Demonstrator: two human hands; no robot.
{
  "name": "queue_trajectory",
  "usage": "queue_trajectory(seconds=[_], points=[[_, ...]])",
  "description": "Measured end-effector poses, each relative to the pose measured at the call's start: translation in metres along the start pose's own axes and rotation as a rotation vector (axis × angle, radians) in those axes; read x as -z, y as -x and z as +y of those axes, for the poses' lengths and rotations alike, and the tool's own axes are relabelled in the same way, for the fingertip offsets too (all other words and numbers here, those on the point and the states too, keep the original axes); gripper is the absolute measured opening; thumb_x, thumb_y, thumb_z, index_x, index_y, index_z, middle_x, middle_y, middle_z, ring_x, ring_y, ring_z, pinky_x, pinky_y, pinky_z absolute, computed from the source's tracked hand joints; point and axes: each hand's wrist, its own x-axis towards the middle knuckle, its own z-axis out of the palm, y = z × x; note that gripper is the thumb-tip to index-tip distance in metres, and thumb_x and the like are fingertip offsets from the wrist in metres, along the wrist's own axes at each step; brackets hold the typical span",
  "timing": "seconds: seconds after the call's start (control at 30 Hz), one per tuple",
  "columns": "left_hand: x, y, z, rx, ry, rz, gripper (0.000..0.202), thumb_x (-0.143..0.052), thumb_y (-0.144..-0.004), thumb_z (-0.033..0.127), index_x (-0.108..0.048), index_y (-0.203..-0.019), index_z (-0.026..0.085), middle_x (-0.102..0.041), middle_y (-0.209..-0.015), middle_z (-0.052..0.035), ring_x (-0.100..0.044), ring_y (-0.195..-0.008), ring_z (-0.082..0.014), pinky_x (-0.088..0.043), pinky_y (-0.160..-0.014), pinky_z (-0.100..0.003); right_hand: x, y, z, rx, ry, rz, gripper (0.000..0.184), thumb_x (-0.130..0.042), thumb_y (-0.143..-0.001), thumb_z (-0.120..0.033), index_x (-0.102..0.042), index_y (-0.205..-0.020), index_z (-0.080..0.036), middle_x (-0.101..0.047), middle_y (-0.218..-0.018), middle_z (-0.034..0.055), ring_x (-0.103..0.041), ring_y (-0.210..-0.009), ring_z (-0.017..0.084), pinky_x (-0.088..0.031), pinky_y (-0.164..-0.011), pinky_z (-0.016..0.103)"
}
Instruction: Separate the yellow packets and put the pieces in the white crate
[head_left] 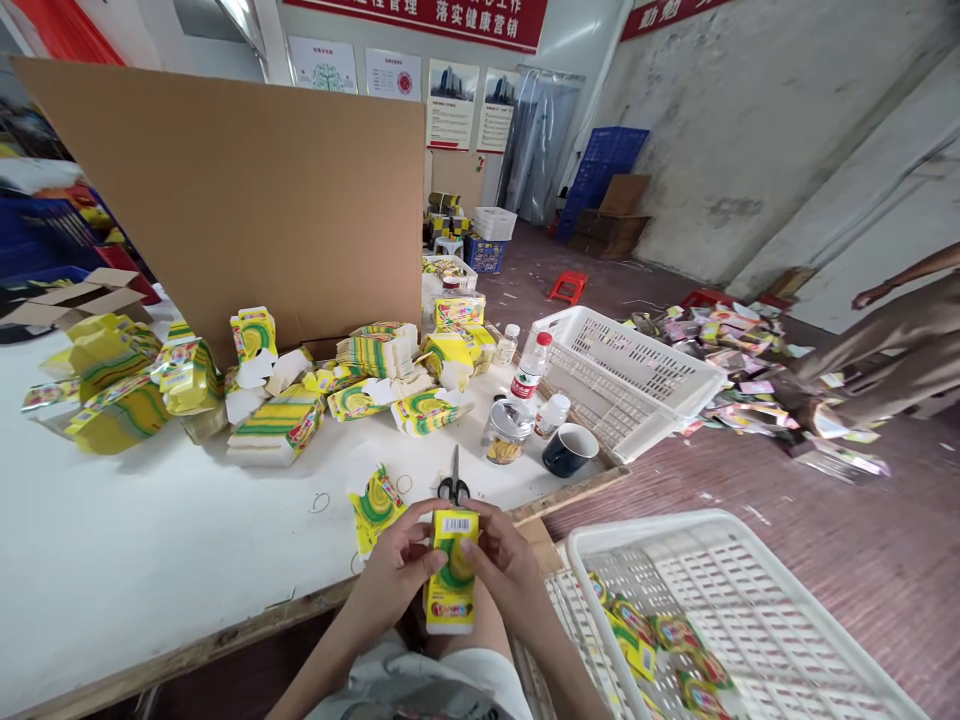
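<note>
Between my two hands is a small yellow and green printed carton (pixel 454 590), upright over my lap at the table's front edge. My left hand (pixel 401 565) grips its left side, thumb on the front face. On the other side my right hand (pixel 506 560) grips it with the thumb also on the front. Just beyond the carton lie black-handled scissors (pixel 454 488), blades pointing away. A crumpled yellow and green packet (pixel 375 510) rests left of them, near loose rubber bands (pixel 405 485). The fingers behind the carton are partly hidden.
Stacks of flat yellow cartons (pixel 277 425) line the white table (pixel 187 540) before a tall cardboard sheet (pixel 262 200). Right are a jar (pixel 508 432), mug (pixel 570 450) and red-capped bottle (pixel 529 370). A white crate (pixel 750 540) holds cartons; another person's legs (pixel 885 340) stand by scattered packaging.
</note>
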Motion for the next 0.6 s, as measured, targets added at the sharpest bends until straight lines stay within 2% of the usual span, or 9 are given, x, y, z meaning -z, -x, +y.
queue_trajectory(seconds=[0.07,0.2,0.33,0.4,0.43,0.5,0.53,0.6], points=[[0.001,0.0,-0.002,0.011,0.027,0.001,0.056,-0.077,-0.081,0.032,-0.057,-0.133,0.023,-0.078,-0.107,-0.0093,-0.074,-0.091,-0.0238,-0.055,-0.079,-0.031,0.002,0.0,-0.001,-0.021,-0.098,0.01,0.032,-0.065,-0.088,-0.039,-0.065,-0.116,-0.023,-0.073,-0.097,0.0064,-0.066,-0.078,0.019,-0.053,-0.07,0.03],[0.001,-0.001,-0.004,-0.001,0.019,-0.013,0.052,-0.077,-0.081,0.033,-0.061,-0.129,0.025,-0.078,-0.107,-0.0076,-0.074,-0.092,-0.0228,-0.055,-0.079,-0.03,0.0,-0.001,0.0,-0.013,-0.124,0.155,0.026,-0.076,-0.079,-0.042,-0.073,-0.094,-0.021,-0.074,-0.08,0.0044,-0.066,-0.07,0.019,-0.052,-0.064,0.028],[-0.006,-0.002,0.001,-0.105,-0.208,0.051,0.03,-0.065,-0.089,0.039,-0.072,-0.113,0.021,-0.079,-0.107,-0.009,-0.072,-0.095,-0.0235,-0.055,-0.082,-0.031,-0.013,-0.001,-0.001,0.013,-0.1,0.19,0.023,-0.078,-0.075,-0.042,-0.075,-0.082,-0.021,-0.074,-0.077,0.0044,-0.068,-0.074,0.021,-0.053,-0.069,0.03],[-0.007,-0.002,0.003,-0.121,-0.269,0.07,0.03,-0.061,-0.091,0.041,-0.075,-0.106,0.02,-0.079,-0.107,-0.0102,-0.072,-0.096,-0.0248,-0.055,-0.085,-0.033,-0.008,0.003,-0.006,0.018,-0.038,0.169,0.022,-0.076,-0.077,-0.043,-0.075,-0.082,-0.021,-0.075,-0.079,0.0054,-0.068,-0.077,0.023,-0.053,-0.071,0.032],[-0.006,-0.002,0.002,-0.114,-0.27,0.073,0.031,-0.06,-0.092,0.042,-0.076,-0.105,0.02,-0.078,-0.107,-0.0108,-0.072,-0.097,-0.0259,-0.055,-0.086,-0.034,0.001,0.007,-0.009,0.019,0.037,0.166,0.023,-0.073,-0.079,-0.044,-0.075,-0.083,-0.022,-0.075,-0.081,0.0062,-0.069,-0.077,0.024,-0.053,-0.07,0.032],[0.005,-0.002,-0.002,-0.112,-0.334,0.118,0.032,-0.058,-0.092,0.042,-0.075,-0.109,0.021,-0.076,-0.115,-0.0116,-0.069,-0.107,-0.0284,-0.052,-0.095,-0.039,0.035,0.018,-0.014,0.013,0.297,0.211,0.025,-0.067,-0.082,-0.046,-0.076,-0.089,-0.023,-0.076,-0.086,0.0081,-0.068,-0.076,0.025,-0.052,-0.068,0.034],[0.014,-0.002,-0.007,-0.113,-0.38,0.161,0.033,-0.057,-0.092,0.042,-0.073,-0.113,0.022,-0.074,-0.12,-0.0119,-0.066,-0.114,-0.0298,-0.048,-0.102,-0.042,0.058,0.024,-0.016,0.018,0.466,0.301,0.027,-0.063,-0.082,-0.047,-0.076,-0.089,-0.024,-0.075,-0.085,0.0091,-0.066,-0.072,0.025,-0.051,-0.064,0.035],[0.037,-0.002,-0.019,-0.149,-0.645,0.351,0.037,-0.06,-0.09,0.041,-0.068,-0.123,0.026,-0.067,-0.133,-0.0093,-0.054,-0.131,-0.0314,-0.035,-0.115,-0.047,0.104,0.037,-0.017,-0.027,0.837,0.498,0.028,-0.063,-0.077,-0.047,-0.077,-0.086,-0.025,-0.075,-0.083,0.0113,-0.064,-0.07,0.029,-0.048,-0.063,0.038]])
